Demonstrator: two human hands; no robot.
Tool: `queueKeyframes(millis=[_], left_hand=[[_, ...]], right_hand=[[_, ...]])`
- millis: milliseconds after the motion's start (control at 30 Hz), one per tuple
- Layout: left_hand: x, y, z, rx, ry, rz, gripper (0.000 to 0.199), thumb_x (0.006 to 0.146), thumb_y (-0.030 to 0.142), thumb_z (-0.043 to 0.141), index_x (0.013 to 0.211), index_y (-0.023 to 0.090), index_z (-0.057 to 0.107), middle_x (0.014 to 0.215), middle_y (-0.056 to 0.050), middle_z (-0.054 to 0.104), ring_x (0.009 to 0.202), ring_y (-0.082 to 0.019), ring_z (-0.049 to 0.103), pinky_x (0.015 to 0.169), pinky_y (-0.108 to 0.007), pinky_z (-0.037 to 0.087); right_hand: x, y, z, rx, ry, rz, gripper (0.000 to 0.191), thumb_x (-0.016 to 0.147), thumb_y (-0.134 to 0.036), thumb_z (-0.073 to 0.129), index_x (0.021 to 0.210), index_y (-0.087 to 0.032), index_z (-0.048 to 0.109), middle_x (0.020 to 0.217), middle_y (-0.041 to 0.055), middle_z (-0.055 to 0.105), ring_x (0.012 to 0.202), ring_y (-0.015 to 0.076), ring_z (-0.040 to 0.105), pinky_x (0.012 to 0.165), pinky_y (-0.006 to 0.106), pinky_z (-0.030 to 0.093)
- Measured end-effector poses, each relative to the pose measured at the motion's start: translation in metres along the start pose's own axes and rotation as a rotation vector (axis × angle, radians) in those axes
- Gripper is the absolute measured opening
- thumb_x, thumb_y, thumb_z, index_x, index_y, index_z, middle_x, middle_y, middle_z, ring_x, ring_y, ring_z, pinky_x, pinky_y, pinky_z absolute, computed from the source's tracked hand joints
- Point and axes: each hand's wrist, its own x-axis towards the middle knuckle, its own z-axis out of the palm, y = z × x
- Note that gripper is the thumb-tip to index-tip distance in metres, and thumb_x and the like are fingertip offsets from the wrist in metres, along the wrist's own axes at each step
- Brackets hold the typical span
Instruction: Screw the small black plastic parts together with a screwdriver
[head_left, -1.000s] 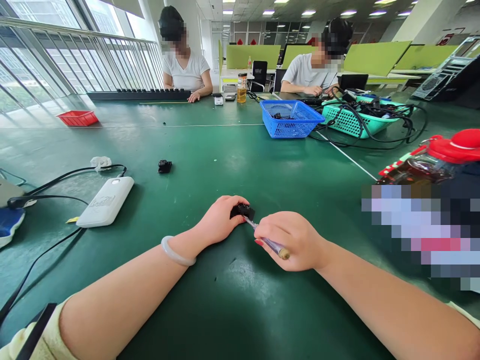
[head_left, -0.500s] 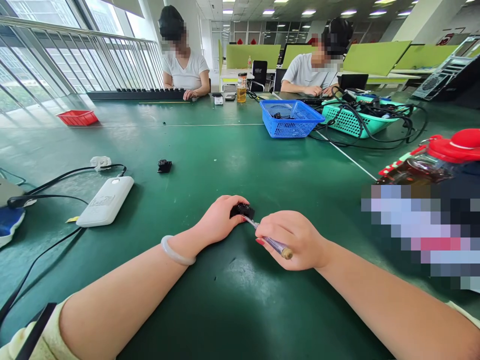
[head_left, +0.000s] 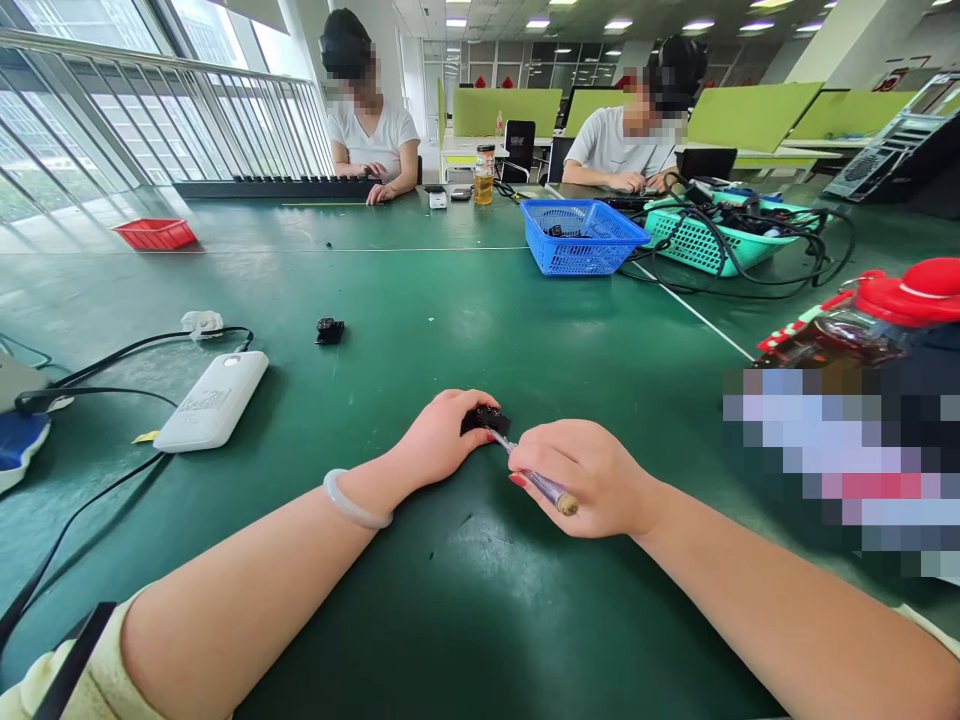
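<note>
A small black part [head_left: 491, 419] is held against the green table [head_left: 465, 610] by my left hand [head_left: 442, 437], whose fingers and thumb close round its left side. My right hand [head_left: 581, 478] grips a slim screwdriver [head_left: 551, 490] with a purplish handle. Its metal shaft points up and left, with the tip at the black part beside my left thumb; the exact contact is too small to make out. Another small black piece [head_left: 329, 331] lies on the table farther forward and to the left.
At left lie a white power bank [head_left: 212, 402] with black cables and a red tray [head_left: 156, 235]. Ahead are a blue basket [head_left: 583, 240] and a green basket [head_left: 701, 238] heaped with cables. A red-lidded bottle [head_left: 907, 295] stands right. Two people sit across the table.
My right hand and the screwdriver have shifted very slightly left. My left hand keeps its hold on the black part. Across the table, one person's hand has moved.
</note>
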Motion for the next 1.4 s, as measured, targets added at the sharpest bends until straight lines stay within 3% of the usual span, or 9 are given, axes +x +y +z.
queueKeyframes(millis=[300, 400, 633, 767, 967, 1133, 1400], left_hand=[[0.000, 0.001, 0.000, 0.003, 0.013, -0.013, 0.034, 0.083, 0.016, 0.061, 0.115, 0.025, 0.063, 0.118, -0.002, 0.068, 0.117, -0.023, 0.056, 0.103, -0.040, 0.046], [0.000, 0.001, 0.000, 0.001, 0.015, -0.009, 0.033, 0.083, 0.017, 0.061, 0.115, 0.025, 0.063, 0.118, -0.001, 0.068, 0.117, -0.023, 0.056, 0.103, -0.040, 0.046], [0.001, 0.001, 0.001, 0.013, 0.009, 0.005, 0.034, 0.083, 0.020, 0.061, 0.117, 0.024, 0.062, 0.117, -0.002, 0.069, 0.114, -0.023, 0.058, 0.102, -0.040, 0.047], [0.000, 0.000, 0.002, 0.009, 0.015, -0.033, 0.052, 0.083, 0.028, 0.066, 0.133, 0.025, 0.053, 0.122, -0.005, 0.067, 0.118, -0.025, 0.057, 0.103, -0.042, 0.046], [-0.002, -0.001, 0.002, 0.006, -0.014, 0.018, 0.073, 0.079, 0.026, 0.068, 0.145, 0.025, 0.039, 0.124, -0.005, 0.068, 0.124, -0.028, 0.053, 0.108, -0.047, 0.041], [-0.002, 0.000, 0.001, -0.003, -0.029, 0.043, 0.072, 0.079, 0.020, 0.064, 0.146, 0.025, 0.038, 0.125, -0.003, 0.068, 0.121, -0.027, 0.054, 0.107, -0.047, 0.041], [-0.001, 0.000, 0.001, -0.016, -0.036, 0.024, 0.069, 0.080, 0.021, 0.067, 0.143, 0.026, 0.041, 0.119, -0.002, 0.070, 0.120, -0.025, 0.055, 0.108, -0.045, 0.041]], right_hand=[[0.001, -0.007, 0.011, -0.089, -0.268, -0.146, 0.013, 0.087, -0.016, 0.051, 0.082, -0.020, 0.062, 0.062, -0.0019, 0.052, 0.053, 0.0121, 0.039, 0.054, 0.028, 0.026], [0.001, -0.006, 0.011, -0.078, -0.264, -0.130, 0.015, 0.086, -0.014, 0.049, 0.083, -0.020, 0.062, 0.061, -0.0019, 0.053, 0.053, 0.0126, 0.040, 0.054, 0.028, 0.027], [-0.004, 0.006, 0.004, -0.026, -0.029, 0.040, 0.025, 0.080, -0.005, 0.051, 0.099, -0.019, 0.057, 0.074, -0.0006, 0.065, 0.060, 0.0128, 0.054, 0.056, 0.026, 0.037], [-0.004, 0.006, 0.002, -0.012, 0.077, 0.110, 0.022, 0.083, -0.007, 0.053, 0.099, -0.022, 0.056, 0.073, -0.0006, 0.067, 0.061, 0.0132, 0.060, 0.057, 0.025, 0.043], [-0.003, 0.004, -0.002, 0.175, 0.281, 0.442, 0.009, 0.093, -0.021, 0.052, 0.099, -0.023, 0.058, 0.075, -0.0008, 0.068, 0.053, 0.0103, 0.057, 0.054, 0.023, 0.046], [-0.004, 0.003, -0.001, 0.308, 0.192, 0.562, 0.015, 0.097, -0.029, 0.046, 0.096, -0.021, 0.059, 0.062, -0.0023, 0.061, 0.049, 0.0104, 0.052, 0.049, 0.023, 0.041], [0.001, 0.008, 0.006, 0.346, 0.033, 0.740, 0.023, 0.096, -0.036, 0.049, 0.089, -0.020, 0.064, 0.064, -0.0018, 0.061, 0.047, 0.0094, 0.047, 0.048, 0.023, 0.038]])
